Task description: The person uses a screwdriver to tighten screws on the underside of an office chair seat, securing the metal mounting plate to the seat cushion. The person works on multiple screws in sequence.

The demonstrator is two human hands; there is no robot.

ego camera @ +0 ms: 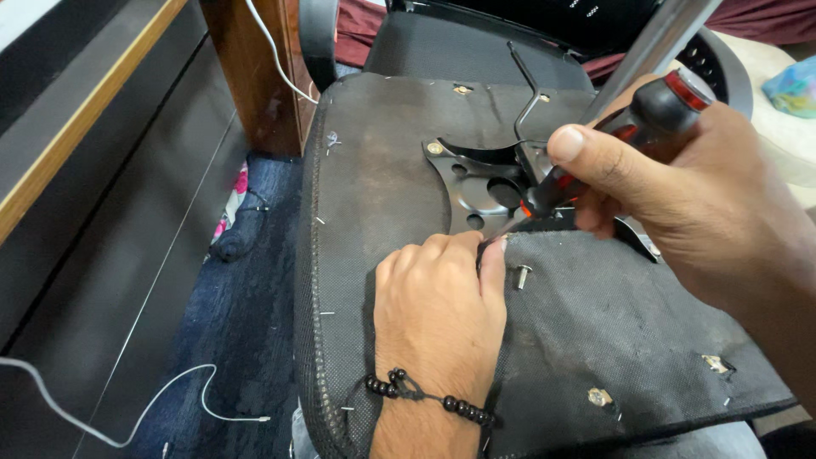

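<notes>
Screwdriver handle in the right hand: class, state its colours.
Black with red trim, on the screwdriver handle; the head view shows it best.
</notes>
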